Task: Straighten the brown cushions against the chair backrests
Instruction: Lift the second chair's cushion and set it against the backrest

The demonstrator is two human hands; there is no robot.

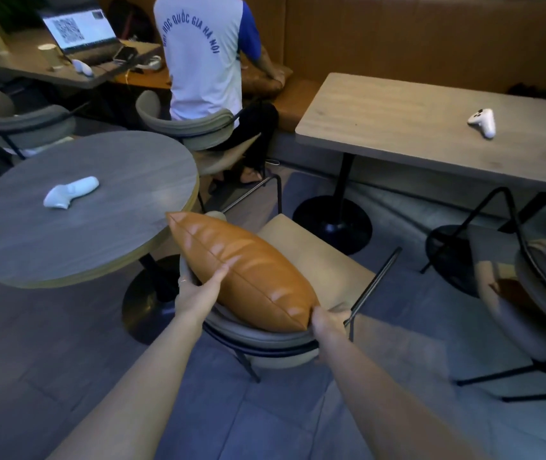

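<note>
Both hands gripped the brown cushion (245, 270) standing against the chair backrest (265, 340), the left hand (198, 290) closed on its near edge, the right hand (326, 322) pinching its corner.

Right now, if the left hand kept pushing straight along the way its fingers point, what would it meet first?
The left hand already presses the brown cushion, so that comes first. Beyond it probably lies the tan chair seat, though depth is hard to judge.
</note>
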